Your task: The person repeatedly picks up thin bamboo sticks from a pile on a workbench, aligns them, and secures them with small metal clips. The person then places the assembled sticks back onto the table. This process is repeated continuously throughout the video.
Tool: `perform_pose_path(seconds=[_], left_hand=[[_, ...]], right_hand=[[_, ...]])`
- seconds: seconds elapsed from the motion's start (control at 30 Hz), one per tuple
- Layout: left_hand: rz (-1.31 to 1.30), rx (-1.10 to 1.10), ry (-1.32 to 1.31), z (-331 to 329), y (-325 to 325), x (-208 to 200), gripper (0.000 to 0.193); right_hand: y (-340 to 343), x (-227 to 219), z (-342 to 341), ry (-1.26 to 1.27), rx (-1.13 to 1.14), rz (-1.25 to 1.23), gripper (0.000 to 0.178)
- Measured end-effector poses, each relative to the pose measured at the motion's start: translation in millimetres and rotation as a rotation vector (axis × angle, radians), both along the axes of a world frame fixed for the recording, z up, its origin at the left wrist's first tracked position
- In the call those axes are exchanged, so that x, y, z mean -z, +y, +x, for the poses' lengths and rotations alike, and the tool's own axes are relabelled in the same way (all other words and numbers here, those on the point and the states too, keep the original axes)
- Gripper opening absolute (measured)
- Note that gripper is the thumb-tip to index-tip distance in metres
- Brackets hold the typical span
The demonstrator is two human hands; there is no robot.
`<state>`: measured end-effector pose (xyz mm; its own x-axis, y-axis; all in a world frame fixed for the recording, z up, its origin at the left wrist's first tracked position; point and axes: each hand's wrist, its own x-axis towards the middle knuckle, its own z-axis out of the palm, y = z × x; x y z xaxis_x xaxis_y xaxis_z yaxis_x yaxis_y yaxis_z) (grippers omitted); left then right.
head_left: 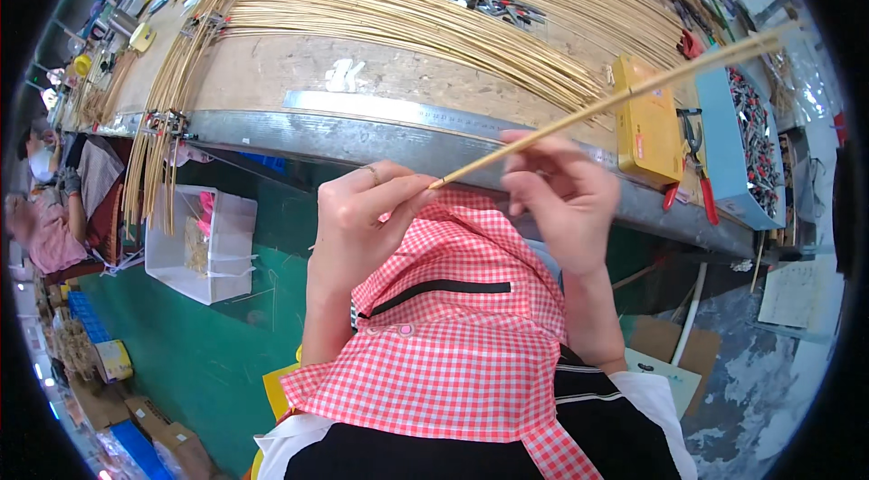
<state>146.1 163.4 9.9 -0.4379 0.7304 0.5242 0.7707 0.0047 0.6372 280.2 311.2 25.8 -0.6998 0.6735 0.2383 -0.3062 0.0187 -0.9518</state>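
Note:
A long, thin bamboo stick (579,109) slants up to the right across the bench, its far end past the blue box. My left hand (362,209) pinches it close to its near end, thumb against fingers. Beside it, my right hand (566,195) is loosely curled, slightly blurred, with a gap between thumb and fingers. The stick passes just over those fingertips, and I cannot tell whether they touch it. A red checked apron (444,380) covers my lap below both hands.
Bundles of bamboo sticks (407,14) lie along the bench, with spring clamps (493,2) among them. A steel ruler (398,109) lies near the front edge. At right are a yellow box (647,132), red-handled pliers (697,154) and a blue box (724,127) of clamps. Another person (54,218) sits far left.

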Motion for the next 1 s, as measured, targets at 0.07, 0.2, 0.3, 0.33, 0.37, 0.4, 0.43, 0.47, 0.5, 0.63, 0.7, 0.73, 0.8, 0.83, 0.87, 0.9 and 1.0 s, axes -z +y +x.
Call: perform_pose_path(seconds=[0.07,0.2,0.3,0.33,0.37,0.4,0.43,0.47,0.5,0.63,0.7,0.73,0.8,0.83,0.87,0.9,1.0], left_hand=[[-0.024,0.042,-0.033,1,2,1,0.013],[-0.081,0.112,-0.052,-1,-1,-1,0.012],[-0.131,0.16,-0.093,-11,-8,-1,0.011],[-0.154,0.171,-0.111,-16,-9,-1,0.011],[-0.188,0.186,-0.088,-21,-11,3,0.011],[-0.202,0.223,-0.118,-26,-12,3,0.012],[-0.191,0.246,-0.126,-30,-13,5,0.012],[-0.178,0.268,-0.135,-32,-14,5,0.012],[-0.171,0.26,-0.13,-33,-15,3,0.012],[-0.011,0.341,-0.278,-28,-14,-2,0.017],[0.095,0.417,-0.389,-21,-9,-1,0.018],[0.106,0.454,-0.47,-17,-6,-1,0.018],[0.046,0.51,-0.764,-11,-7,0,0.018],[0.061,0.528,-0.797,-11,-6,4,0.018],[0.076,0.547,-0.83,-11,-5,8,0.018],[0.124,0.554,-0.796,-12,-3,12,0.017],[0.144,0.551,-0.869,-13,-1,12,0.016]], right_hand=[[11,-1,7,0.038,-0.047,0.034,0.012],[17,6,7,0.093,-0.137,-0.017,0.011],[5,6,3,0.027,-0.075,0.005,0.01],[1,5,-2,0.007,-0.068,-0.001,0.009],[-1,5,-1,-0.012,-0.064,-0.007,0.008],[-1,5,-3,-0.029,-0.06,-0.01,0.008],[-3,5,-5,-0.021,-0.054,-0.029,0.008],[-4,4,-4,-0.016,-0.051,-0.046,0.007],[-4,6,-4,-0.005,-0.06,0.003,0.007],[-5,5,-6,0.018,-0.118,0.148,0.006],[-11,7,-12,0.055,-0.178,0.191,0.006],[-12,7,-14,0.069,-0.203,0.216,0.006],[-11,7,-17,0.073,-0.246,0.255,0.007],[-9,6,-17,0.063,-0.264,0.268,0.007],[-7,6,-18,0.052,-0.282,0.282,0.008],[-5,4,-20,0.052,-0.343,0.257,0.008],[10,-3,-27,0.006,-0.513,0.204,0.011]])
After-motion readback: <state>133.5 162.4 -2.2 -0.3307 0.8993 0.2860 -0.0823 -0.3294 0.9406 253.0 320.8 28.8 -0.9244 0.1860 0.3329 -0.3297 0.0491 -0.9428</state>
